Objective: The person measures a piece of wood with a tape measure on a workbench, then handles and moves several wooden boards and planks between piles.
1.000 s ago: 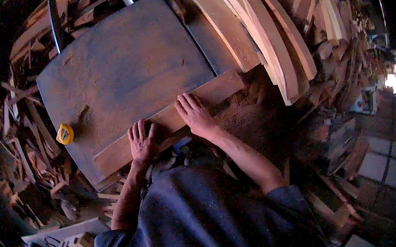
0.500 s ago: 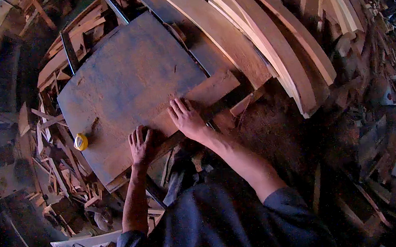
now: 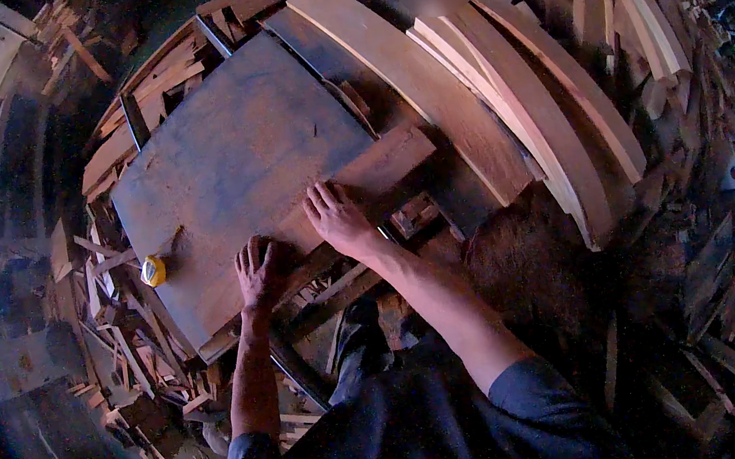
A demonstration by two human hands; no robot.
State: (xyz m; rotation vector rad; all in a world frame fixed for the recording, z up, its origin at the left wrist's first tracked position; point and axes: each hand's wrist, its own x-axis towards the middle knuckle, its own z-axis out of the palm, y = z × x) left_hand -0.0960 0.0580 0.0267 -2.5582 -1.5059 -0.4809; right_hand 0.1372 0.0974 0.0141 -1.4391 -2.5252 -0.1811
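A long brown wooden board (image 3: 387,164) lies along the near edge of a dusty metal table (image 3: 227,146), its right end sticking out past the table. My left hand (image 3: 259,273) rests on the board's left half, fingers stretched out over its top. Farther right, my right hand (image 3: 338,219) lies on the same board with its fingers extended and side by side. Both thumbs are partly hidden. A yellow tape measure (image 3: 152,271) sits at the table's left edge, apart from my left hand.
Long curved wooden pieces (image 3: 507,90) lie to the right of the table. Scrap wood (image 3: 127,340) is heaped at the left, and more timber stands at the far right. A dark metal bar (image 3: 298,369) runs below the near edge. At the top, one patch is blurred.
The whole view has shifted slightly, bringing more of the curved pieces' near ends into sight. Both hands stay on the board, and a blurred patch now shows at the top.
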